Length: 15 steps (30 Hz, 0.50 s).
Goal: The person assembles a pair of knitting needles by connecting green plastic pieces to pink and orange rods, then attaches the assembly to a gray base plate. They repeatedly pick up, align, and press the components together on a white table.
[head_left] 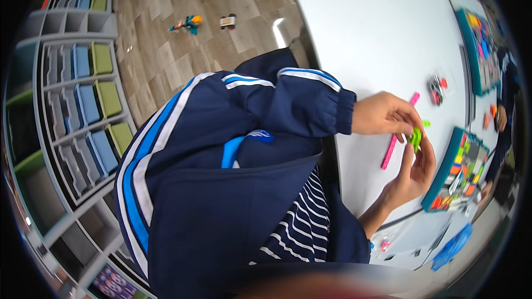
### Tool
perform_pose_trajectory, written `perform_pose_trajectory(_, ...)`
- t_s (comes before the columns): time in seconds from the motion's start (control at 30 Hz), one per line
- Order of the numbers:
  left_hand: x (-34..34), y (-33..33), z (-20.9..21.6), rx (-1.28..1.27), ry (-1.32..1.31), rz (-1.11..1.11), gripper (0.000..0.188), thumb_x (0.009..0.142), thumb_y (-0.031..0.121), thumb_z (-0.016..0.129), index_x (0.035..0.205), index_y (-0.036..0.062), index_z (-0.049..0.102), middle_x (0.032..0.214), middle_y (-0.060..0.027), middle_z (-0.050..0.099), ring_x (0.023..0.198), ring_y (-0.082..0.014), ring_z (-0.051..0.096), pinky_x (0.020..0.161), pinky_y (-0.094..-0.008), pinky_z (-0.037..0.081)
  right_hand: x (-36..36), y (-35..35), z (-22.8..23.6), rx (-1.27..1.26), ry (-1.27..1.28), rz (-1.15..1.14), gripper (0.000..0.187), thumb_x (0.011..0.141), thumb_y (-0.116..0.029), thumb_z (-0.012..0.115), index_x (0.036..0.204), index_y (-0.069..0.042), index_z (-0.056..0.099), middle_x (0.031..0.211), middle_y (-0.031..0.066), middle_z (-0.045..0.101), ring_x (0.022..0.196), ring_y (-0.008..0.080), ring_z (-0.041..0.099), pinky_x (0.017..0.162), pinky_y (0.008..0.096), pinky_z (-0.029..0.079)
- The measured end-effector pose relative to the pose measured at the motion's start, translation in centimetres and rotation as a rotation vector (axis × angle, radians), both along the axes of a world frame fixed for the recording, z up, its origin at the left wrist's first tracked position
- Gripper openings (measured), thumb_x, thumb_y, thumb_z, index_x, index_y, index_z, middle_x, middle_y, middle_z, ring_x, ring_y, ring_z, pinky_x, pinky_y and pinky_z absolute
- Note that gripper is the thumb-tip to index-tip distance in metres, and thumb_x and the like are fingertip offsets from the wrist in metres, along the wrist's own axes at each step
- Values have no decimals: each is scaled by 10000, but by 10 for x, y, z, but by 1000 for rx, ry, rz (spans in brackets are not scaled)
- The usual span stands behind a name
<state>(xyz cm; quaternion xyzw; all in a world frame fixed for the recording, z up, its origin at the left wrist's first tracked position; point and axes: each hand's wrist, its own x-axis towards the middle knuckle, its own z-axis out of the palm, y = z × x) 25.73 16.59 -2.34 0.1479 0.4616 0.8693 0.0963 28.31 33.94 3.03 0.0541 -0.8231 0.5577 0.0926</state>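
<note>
My left hand (pixel 382 113) reaches over the white table with its fingertips closed around a small bright green plastic building piece (pixel 414 139). The fingers of my right hand (pixel 414 173) pinch the same green piece from the other side. It looks rounded, though fingers cover much of it. A long pink studded or holed beam (pixel 388 154) passes beneath my left hand, seemingly on the table, its middle hidden. Just past my left fingertips shows another small green part (pixel 426 124); whether it is joined to the held piece I cannot tell.
A small red, grey and black assembly (pixel 437 89) lies on the white table (pixel 377 33). Beyond it stand two teal trays of colourful parts (pixel 457 171) (pixel 481 50). Another person's hand (pixel 501 118) shows at the far right. Toy models (pixel 228 21) lie on the floor beside bin shelves (pixel 88 105).
</note>
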Motion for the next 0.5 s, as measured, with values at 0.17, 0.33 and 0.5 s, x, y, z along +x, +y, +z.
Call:
perform_pose_trajectory(0.17,3,-3,1,-7,-15,-2,306,1000,-4,634,1305,-10,661,1173,-129,741,1058,-177,723,976,-311,580,3,-1,1,-5,23,10,356,928,86,698,1279,101,639,1245,202,698,1123,236,671,982,340,533)
perform_pose_trajectory(0.33,3,-2,2,31,54,22,299,1002,-13,624,1298,-22,665,1186,-136,741,1031,-178,730,965,-314,588,3,-2,0,-11,-15,9,345,946,69,682,1287,98,634,1247,203,691,1140,235,671,1000,343,537)
perform_pose_trajectory(0.5,3,-1,0,31,47,13,287,1004,-12,624,1287,-26,672,1190,-134,738,1043,-179,725,980,-319,584,0,1,-2,-137,-103,34,363,964,48,669,1319,94,611,1238,192,689,1139,226,671,1003,339,533)
